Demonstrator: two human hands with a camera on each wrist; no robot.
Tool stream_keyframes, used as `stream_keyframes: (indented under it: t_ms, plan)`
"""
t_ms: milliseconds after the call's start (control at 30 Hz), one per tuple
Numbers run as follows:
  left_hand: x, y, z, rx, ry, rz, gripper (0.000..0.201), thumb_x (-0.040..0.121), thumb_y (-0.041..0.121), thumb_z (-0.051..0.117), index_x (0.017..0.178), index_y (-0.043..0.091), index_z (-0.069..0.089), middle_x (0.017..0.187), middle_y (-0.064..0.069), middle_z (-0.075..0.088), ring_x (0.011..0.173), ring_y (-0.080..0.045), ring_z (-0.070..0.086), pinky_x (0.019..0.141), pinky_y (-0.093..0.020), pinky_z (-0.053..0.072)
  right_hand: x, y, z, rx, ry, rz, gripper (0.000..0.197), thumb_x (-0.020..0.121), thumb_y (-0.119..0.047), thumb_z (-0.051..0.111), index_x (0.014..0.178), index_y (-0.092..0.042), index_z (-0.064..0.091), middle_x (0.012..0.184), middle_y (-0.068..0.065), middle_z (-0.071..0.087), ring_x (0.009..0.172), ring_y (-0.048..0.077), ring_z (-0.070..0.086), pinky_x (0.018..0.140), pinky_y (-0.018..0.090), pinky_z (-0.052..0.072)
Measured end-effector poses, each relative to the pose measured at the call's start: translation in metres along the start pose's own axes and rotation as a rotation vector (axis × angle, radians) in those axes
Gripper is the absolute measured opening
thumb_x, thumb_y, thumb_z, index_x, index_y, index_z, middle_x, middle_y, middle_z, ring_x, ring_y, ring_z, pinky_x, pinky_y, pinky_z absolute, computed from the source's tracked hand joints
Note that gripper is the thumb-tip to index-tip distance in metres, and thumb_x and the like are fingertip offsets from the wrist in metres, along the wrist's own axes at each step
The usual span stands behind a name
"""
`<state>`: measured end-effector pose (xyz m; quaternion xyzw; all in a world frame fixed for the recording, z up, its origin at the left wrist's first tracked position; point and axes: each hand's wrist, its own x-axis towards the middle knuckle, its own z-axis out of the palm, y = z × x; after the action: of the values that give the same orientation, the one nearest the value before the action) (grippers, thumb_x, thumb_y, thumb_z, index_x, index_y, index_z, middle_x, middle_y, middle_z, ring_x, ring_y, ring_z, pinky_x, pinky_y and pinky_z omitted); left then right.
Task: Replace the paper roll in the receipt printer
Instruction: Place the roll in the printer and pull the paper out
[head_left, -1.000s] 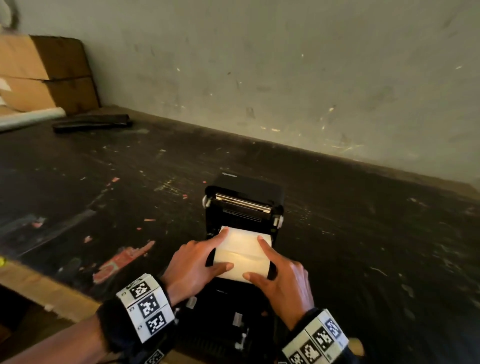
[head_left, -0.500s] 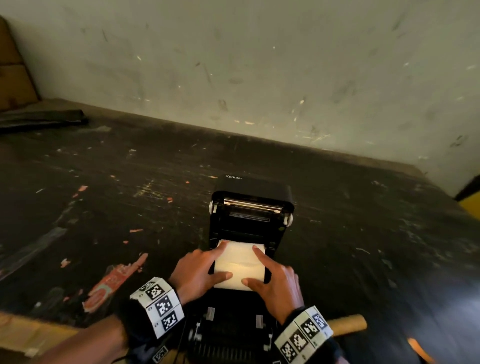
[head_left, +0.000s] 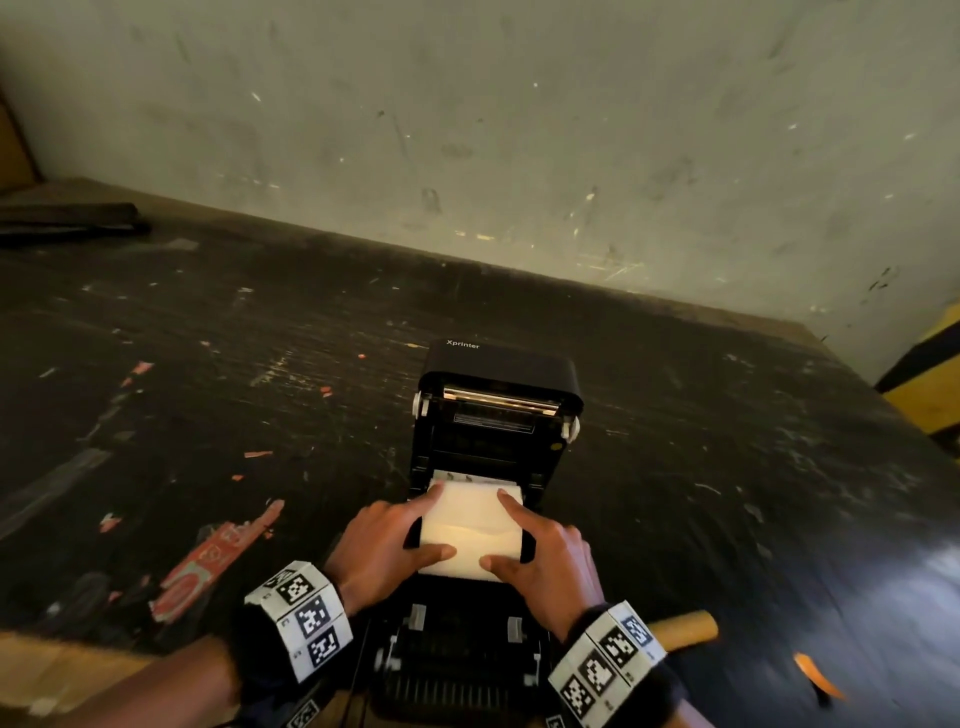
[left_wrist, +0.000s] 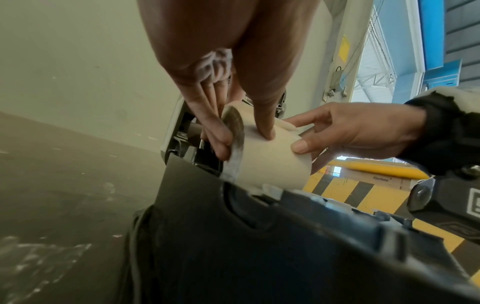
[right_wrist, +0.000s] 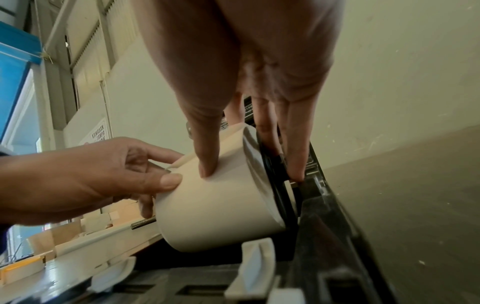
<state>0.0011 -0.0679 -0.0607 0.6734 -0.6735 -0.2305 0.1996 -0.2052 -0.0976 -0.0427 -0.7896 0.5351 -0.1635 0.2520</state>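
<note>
A black receipt printer (head_left: 498, 374) stands on the dark table with its lid swung up and its paper bay open. A cream paper roll (head_left: 470, 525) lies crosswise in the mouth of that bay. My left hand (head_left: 379, 551) grips the roll's left end, thumb on top and fingers against the end face (left_wrist: 245, 142). My right hand (head_left: 545, 561) grips the right end the same way (right_wrist: 249, 172). In the wrist views the roll (left_wrist: 270, 162) (right_wrist: 221, 209) sits partly above the bay's rim. A loose paper edge shows across its top.
A brown cardboard tube (head_left: 685, 629) lies just right of the printer's front. A red wrapper (head_left: 213, 561) lies on the table to the left. A dark flat object (head_left: 67, 221) sits at the back left. The wall (head_left: 519, 130) is close behind, with a yellow-black barrier (head_left: 930, 384) at the right.
The head view has swung to the right and nearer. Both hands keep hold of the roll at the printer's bay, with little visible movement.
</note>
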Motion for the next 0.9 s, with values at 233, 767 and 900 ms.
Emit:
stream_keyframes:
  t_ms: [233, 767, 900]
  plan:
    - [-0.001, -0.002, 0.003, 0.016, -0.018, 0.022, 0.079, 0.081, 0.050, 0.060, 0.144, 0.032, 0.017, 0.126, -0.009, 0.060, 0.110, -0.019, 0.058, 0.097, -0.037, 0.046, -0.003, 0.007, 0.008, -0.028, -0.002, 0.051, 0.072, 0.077, -0.044, 0.068, 0.138, -0.042, 0.030, 0.122, 0.000, 0.057, 0.107, 0.014, 0.054, 0.089, 0.026, 0.047]
    - [-0.010, -0.005, 0.014, 0.010, 0.018, 0.053, 0.077, 0.078, 0.041, 0.069, 0.142, 0.027, 0.029, 0.128, -0.006, 0.059, 0.107, -0.017, 0.058, 0.095, -0.030, 0.046, -0.013, 0.014, 0.010, 0.011, -0.007, 0.035, 0.061, 0.081, -0.033, 0.068, 0.134, -0.039, 0.039, 0.120, -0.003, 0.060, 0.100, 0.007, 0.057, 0.090, 0.021, 0.047]
    - [-0.015, -0.003, 0.014, -0.109, 0.087, 0.051, 0.075, 0.076, 0.034, 0.073, 0.140, 0.021, 0.035, 0.126, -0.008, 0.061, 0.108, -0.017, 0.058, 0.097, -0.027, 0.045, -0.013, 0.009, 0.008, -0.028, 0.033, 0.018, 0.059, 0.081, -0.035, 0.067, 0.133, -0.040, 0.040, 0.117, -0.002, 0.062, 0.102, 0.010, 0.058, 0.091, 0.022, 0.046]
